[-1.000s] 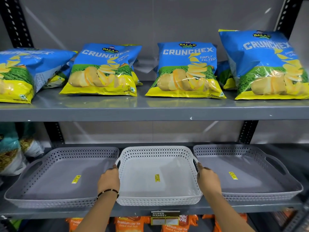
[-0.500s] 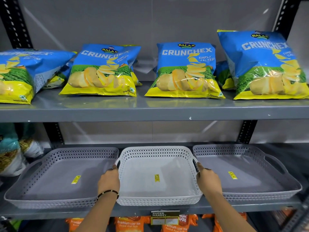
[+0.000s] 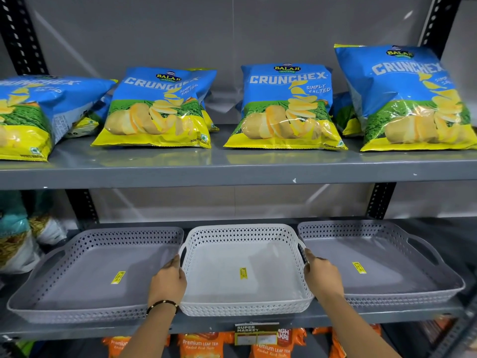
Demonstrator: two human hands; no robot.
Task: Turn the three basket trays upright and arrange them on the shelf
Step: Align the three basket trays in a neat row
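Three basket trays sit upright in a row on the lower shelf. The white tray is the middle one, with a grey tray touching its left side and another grey tray touching its right side. The left hand grasps the white tray's left handle, and the right hand grasps its right handle. Chip bags lie on the shelf above the white tray.

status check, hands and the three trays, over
Left hand and right hand grip the white tray by its sides. All three upright in a row, left grey tray, right grey tray. Nothing in the way.
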